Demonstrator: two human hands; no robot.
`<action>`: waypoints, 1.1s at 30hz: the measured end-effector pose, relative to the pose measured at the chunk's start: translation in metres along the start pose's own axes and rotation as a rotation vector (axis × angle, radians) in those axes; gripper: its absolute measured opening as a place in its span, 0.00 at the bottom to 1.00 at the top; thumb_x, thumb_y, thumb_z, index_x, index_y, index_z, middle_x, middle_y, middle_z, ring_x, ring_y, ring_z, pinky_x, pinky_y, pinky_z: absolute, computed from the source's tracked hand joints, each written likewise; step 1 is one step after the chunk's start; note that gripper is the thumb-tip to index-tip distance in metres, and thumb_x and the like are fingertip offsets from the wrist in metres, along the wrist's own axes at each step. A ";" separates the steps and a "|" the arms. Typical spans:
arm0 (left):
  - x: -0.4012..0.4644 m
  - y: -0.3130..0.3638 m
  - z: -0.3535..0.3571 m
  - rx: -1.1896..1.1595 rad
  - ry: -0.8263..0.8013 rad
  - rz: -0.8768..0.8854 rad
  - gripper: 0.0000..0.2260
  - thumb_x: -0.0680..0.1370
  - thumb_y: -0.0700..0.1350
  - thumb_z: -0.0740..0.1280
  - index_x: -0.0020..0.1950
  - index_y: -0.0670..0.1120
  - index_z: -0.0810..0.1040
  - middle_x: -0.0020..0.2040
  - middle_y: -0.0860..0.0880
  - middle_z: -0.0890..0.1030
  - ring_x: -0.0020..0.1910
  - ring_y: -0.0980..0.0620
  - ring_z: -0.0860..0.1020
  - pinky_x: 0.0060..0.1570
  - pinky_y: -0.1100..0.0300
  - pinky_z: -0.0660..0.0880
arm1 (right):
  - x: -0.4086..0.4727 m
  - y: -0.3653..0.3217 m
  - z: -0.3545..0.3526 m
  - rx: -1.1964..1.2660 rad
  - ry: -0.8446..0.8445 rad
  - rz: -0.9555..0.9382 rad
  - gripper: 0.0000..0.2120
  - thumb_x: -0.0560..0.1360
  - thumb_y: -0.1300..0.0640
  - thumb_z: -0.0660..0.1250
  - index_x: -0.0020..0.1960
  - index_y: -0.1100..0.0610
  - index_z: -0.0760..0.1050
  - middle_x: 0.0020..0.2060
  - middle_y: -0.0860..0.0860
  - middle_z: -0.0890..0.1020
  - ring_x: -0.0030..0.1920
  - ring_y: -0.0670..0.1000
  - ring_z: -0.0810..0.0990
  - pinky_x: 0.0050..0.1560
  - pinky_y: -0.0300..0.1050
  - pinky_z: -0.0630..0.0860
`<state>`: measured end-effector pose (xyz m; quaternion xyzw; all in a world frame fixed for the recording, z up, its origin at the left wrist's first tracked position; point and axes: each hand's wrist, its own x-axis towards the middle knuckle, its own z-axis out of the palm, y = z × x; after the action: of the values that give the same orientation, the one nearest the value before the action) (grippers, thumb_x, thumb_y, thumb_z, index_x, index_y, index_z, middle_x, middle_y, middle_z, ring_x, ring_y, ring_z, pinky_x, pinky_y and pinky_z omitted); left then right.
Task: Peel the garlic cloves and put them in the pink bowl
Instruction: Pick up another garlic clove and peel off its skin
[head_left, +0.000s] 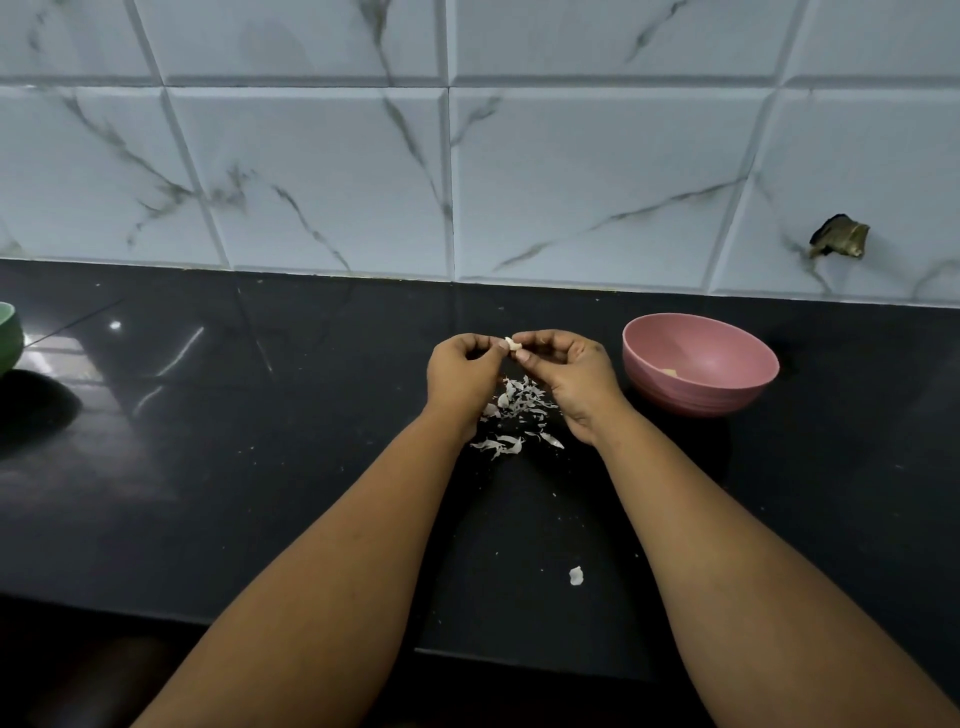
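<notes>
A small pale garlic clove is held up above the black counter, pinched between the fingertips of both hands: the left hand grips it from one side with curled fingers, and the right hand pinches it from the other, thumb tip just below it. Directly under the hands lies a heap of papery skins, so the step in hand looks like peeling, with skin being picked off this clove. The pink bowl stands on the counter just beside the right hand, and a pale piece, probably 1 peeled clove, shows low inside it. Once the clove is bare, the next move should be a short carry to the right by the right hand and a drop over the bowl's rim. How much skin is left on the clove is too small to tell, and the curled fingers hide most of it. The bowl's near wall hides part of its floor, so its count is uncertain. 1 white scrap lies apart near the counter's front edge; skin or clove, it is unclear. A green bowl is cut off at the left edge, contents unseen.
</notes>
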<state>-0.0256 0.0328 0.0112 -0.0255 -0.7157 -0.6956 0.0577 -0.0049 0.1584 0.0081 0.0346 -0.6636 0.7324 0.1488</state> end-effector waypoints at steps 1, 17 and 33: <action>0.000 0.000 0.000 -0.007 -0.003 0.004 0.05 0.78 0.44 0.70 0.44 0.44 0.82 0.42 0.42 0.84 0.37 0.51 0.79 0.36 0.55 0.78 | 0.000 0.000 0.000 0.006 0.004 0.000 0.08 0.72 0.69 0.71 0.48 0.58 0.82 0.45 0.53 0.85 0.48 0.46 0.83 0.48 0.36 0.77; 0.002 0.000 0.002 -0.076 -0.079 -0.028 0.05 0.79 0.40 0.68 0.44 0.42 0.81 0.40 0.45 0.83 0.34 0.56 0.78 0.35 0.65 0.75 | 0.000 -0.001 0.000 0.105 0.014 0.040 0.09 0.75 0.70 0.68 0.48 0.58 0.81 0.43 0.53 0.85 0.44 0.45 0.83 0.46 0.34 0.78; 0.004 -0.004 -0.002 0.169 -0.048 0.285 0.04 0.74 0.43 0.75 0.49 0.48 0.85 0.48 0.50 0.84 0.46 0.56 0.83 0.50 0.58 0.81 | 0.002 -0.001 -0.002 0.104 0.034 0.051 0.06 0.75 0.68 0.69 0.47 0.59 0.81 0.40 0.54 0.84 0.41 0.46 0.82 0.45 0.36 0.78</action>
<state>-0.0295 0.0303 0.0079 -0.1386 -0.7619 -0.6168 0.1406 -0.0059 0.1608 0.0088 0.0129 -0.6227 0.7698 0.1395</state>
